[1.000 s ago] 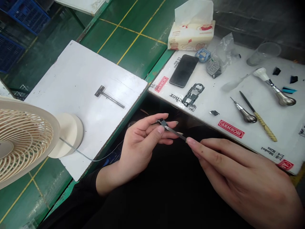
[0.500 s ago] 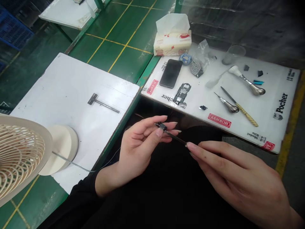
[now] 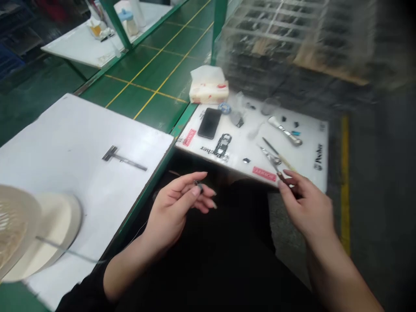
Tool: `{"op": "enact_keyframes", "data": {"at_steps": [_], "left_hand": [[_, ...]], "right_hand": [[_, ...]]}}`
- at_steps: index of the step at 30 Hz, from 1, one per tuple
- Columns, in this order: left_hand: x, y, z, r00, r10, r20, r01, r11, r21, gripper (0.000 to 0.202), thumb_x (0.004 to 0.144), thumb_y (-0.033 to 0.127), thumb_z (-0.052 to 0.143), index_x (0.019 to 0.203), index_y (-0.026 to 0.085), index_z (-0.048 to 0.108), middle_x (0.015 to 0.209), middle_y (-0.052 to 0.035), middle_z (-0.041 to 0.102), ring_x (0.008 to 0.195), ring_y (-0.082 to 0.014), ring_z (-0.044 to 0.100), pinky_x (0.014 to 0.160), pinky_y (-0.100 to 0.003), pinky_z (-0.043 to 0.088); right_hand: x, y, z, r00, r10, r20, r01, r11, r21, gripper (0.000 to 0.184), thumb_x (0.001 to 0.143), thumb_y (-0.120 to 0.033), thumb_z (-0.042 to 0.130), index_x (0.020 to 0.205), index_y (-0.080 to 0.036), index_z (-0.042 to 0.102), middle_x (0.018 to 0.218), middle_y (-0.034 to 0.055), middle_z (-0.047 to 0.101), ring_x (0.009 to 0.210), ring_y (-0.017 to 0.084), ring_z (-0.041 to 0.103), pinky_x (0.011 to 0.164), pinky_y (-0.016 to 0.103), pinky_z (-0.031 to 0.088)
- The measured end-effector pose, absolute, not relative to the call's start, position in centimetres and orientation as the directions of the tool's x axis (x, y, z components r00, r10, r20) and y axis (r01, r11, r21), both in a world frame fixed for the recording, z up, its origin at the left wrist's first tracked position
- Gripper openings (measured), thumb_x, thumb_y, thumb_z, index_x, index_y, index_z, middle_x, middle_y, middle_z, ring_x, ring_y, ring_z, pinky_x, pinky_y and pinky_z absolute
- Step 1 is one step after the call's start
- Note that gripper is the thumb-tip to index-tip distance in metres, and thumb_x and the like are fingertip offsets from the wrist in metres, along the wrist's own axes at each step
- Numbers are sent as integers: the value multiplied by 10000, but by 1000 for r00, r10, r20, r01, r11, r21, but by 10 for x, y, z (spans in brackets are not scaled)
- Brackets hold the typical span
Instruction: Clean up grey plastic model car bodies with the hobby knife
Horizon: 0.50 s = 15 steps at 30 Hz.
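Note:
My left hand point(image 3: 173, 214) pinches a small black part point(image 3: 198, 186) between thumb and fingers. My right hand point(image 3: 305, 203) has moved out over the front edge of a white work board point(image 3: 247, 145). Its fingers hold a thin metal tool point(image 3: 274, 167), blurred by motion. The tool's tip sits close to a bulb-handled metal tool point(image 3: 274, 160) and a yellow-handled file point(image 3: 283, 159) on the board. I cannot tell whether it touches them.
A black phone point(image 3: 209, 123), a tissue box point(image 3: 208, 89) and a white-handled tool point(image 3: 284, 131) lie at the board's back. To the left, a T-shaped metal piece point(image 3: 121, 159) rests on a white sheet point(image 3: 65, 143), near a fan point(image 3: 19, 225).
My hands have moved apart. The right hand has gone to the right, toward the board, with the metal tool, which no longer meets the black part. The view has swung upward and left.

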<state>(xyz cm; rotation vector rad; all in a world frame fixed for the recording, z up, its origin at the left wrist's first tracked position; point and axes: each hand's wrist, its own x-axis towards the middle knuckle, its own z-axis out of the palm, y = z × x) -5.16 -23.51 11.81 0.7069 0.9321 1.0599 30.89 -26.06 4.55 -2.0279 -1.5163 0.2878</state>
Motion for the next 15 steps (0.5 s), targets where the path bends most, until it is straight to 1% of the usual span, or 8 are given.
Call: {"op": "enact_keyframes", "data": {"at_steps": [1, 2, 4, 6, 9, 11, 13, 15], "left_hand": [[-50, -232, 115, 187, 914, -359, -394, 405, 825, 384, 1030, 367, 997, 1359, 190, 909, 1020, -91, 917, 809, -190, 874, 711, -248, 711], [-48, -229, 112, 167, 893, -418, -380, 450, 808, 461, 991, 389, 1027, 1371, 169, 886, 994, -92, 904, 774, -183, 846, 685, -247, 694], [-44, -223, 103, 115, 858, -501, -346, 507, 789, 600, 925, 439, 1073, 1397, 158, 832, 992, -97, 895, 744, -179, 803, 659, -256, 675], [-39, -218, 94, 82, 834, -546, -316, 542, 779, 686, 846, 475, 1121, 1359, 147, 804, 1025, -121, 902, 753, -183, 788, 663, -264, 672], [-28, -211, 83, 57, 795, -604, -306, 590, 747, 685, 748, 485, 1166, 1218, 143, 804, 1035, -140, 900, 767, -182, 769, 671, -265, 663], [-20, -209, 79, 66, 775, -629, -312, 615, 725, 665, 719, 485, 1175, 1165, 149, 813, 993, -124, 884, 761, -181, 750, 665, -270, 654], [-12, -206, 78, 78, 769, -635, -308, 624, 718, 670, 721, 509, 1171, 1178, 152, 836, 959, -103, 865, 756, -181, 730, 659, -276, 647], [-5, -204, 79, 83, 767, -636, -291, 629, 721, 692, 729, 549, 1165, 1206, 150, 863, 948, -93, 852, 761, -181, 716, 659, -278, 641]], "right_hand": [[321, -253, 39, 331, 931, 155, 801, -190, -567, 555, 1092, -587, 702, 1463, -210, 870, 1111, 125, 904, 788, 290, 801, 761, 451, 663], [331, -245, 33, 331, 930, 160, 805, -190, -562, 537, 1081, -554, 684, 1428, -191, 874, 1113, 138, 903, 778, 290, 796, 760, 452, 669], [347, -233, 26, 318, 929, 187, 819, -170, -548, 500, 1069, -498, 660, 1389, -182, 879, 1172, 159, 901, 855, 309, 820, 848, 476, 702], [355, -224, 20, 294, 932, 210, 831, -141, -538, 469, 1075, -463, 645, 1385, -198, 878, 1234, 164, 894, 970, 332, 844, 955, 498, 719], [360, -211, 13, 245, 945, 218, 838, -94, -537, 427, 1116, -424, 619, 1414, -238, 862, 1320, 148, 882, 1124, 342, 858, 1060, 501, 720], [364, -201, 8, 223, 950, 218, 840, -74, -538, 407, 1150, -413, 598, 1420, -252, 857, 1369, 144, 875, 1228, 351, 850, 1133, 514, 704], [371, -191, 3, 212, 952, 220, 842, -64, -535, 402, 1173, -417, 583, 1403, -246, 864, 1375, 157, 876, 1281, 370, 835, 1184, 549, 681], [378, -181, -1, 194, 956, 218, 844, -50, -534, 386, 1169, -415, 590, 1358, -241, 879, 1343, 161, 887, 1270, 382, 831, 1193, 572, 672]]}}
